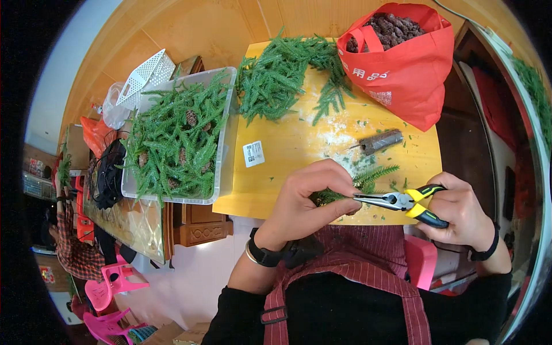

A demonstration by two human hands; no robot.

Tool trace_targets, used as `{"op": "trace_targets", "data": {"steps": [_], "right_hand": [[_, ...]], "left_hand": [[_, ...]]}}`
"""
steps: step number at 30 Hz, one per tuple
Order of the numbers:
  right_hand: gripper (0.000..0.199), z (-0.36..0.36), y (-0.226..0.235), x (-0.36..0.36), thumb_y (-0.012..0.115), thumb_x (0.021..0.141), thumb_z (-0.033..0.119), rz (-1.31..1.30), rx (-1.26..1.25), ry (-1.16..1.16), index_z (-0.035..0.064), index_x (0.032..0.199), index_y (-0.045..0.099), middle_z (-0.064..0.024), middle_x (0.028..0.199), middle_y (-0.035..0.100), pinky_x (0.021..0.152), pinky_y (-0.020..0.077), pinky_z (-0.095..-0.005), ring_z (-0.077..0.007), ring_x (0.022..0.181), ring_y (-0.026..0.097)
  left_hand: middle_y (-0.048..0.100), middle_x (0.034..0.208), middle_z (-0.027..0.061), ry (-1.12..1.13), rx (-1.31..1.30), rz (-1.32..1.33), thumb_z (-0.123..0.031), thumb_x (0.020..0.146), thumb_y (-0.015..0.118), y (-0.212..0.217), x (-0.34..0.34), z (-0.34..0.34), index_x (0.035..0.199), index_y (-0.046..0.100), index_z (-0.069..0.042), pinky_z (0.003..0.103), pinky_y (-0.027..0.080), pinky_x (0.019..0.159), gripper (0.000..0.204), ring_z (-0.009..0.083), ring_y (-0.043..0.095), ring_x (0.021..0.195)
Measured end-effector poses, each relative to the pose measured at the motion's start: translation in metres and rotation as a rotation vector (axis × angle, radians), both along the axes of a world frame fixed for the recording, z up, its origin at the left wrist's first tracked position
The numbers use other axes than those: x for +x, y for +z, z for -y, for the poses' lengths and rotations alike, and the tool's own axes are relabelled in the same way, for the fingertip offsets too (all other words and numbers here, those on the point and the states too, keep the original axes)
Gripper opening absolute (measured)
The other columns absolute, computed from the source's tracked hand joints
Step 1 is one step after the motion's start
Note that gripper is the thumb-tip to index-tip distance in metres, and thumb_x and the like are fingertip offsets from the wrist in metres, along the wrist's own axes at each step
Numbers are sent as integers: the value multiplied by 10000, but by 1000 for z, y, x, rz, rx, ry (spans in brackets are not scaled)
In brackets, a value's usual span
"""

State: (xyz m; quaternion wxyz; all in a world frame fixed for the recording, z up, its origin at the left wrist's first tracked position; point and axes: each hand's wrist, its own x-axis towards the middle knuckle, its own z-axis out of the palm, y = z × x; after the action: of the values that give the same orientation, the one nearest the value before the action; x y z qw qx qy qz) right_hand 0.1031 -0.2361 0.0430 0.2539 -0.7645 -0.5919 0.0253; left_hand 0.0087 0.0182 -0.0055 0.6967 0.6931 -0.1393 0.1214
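My left hand (307, 192) pinches a green artificial pine sprig (376, 174) close to the table's front edge. Its needles stick out past the fingertips, and the stem is mostly hidden by the fingers. My right hand (460, 204) is wrapped around yellow-and-black long-nose pliers (407, 202). Their narrow jaws reach left to the fingertips of my left hand; what lies between the jaws is too small to make out. Just beyond my hands, a dark brown cylindrical bundle (380, 141) lies on the yellow tabletop (276, 184), with thin wire-like ends poking from its left side.
A pile of pine sprigs (273, 80) covers the table's far side. At left, a clear plastic bin (225, 144) holds sprigs with pine cones. A red bag (402, 69) full of brown cones stands far right. White powder and needle scraps dot the table. Another person (80, 247) is far left.
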Motion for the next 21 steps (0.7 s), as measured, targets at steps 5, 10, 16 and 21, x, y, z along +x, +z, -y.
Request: {"op": "trace_targets", "data": {"steps": [5,10,16,21], "right_hand": [[182,-2,3,3,720,639,169,-20,14,20,47,703,601,-74,722,596,723,467,-363,-291,823,567],[185,0,-2,9,720,642,176,-69,11,32,48,702,601,-72,762,611,740,465,-368,-292,857,561],[201,4,-5,12,706,653,188,-105,0,70,42,648,568,-72,702,583,729,459,-369,-291,820,561],[209,5,-9,16,688,660,201,-127,-10,82,41,632,556,-69,655,562,703,462,-366,-296,786,568]], "left_hand": [[567,823,89,-75,-53,-55,23,695,682,3,0,0,797,606,5,259,449,639,128,147,555,729],[570,806,74,-153,-102,-95,15,710,677,1,0,-1,797,599,-1,259,442,645,119,145,552,734],[577,792,60,-221,-137,-67,-4,731,668,-2,2,0,801,597,-12,257,436,650,101,144,555,732],[581,797,60,-239,-160,-95,-29,742,669,-5,4,-1,807,601,-17,262,428,670,95,151,555,742]]}}
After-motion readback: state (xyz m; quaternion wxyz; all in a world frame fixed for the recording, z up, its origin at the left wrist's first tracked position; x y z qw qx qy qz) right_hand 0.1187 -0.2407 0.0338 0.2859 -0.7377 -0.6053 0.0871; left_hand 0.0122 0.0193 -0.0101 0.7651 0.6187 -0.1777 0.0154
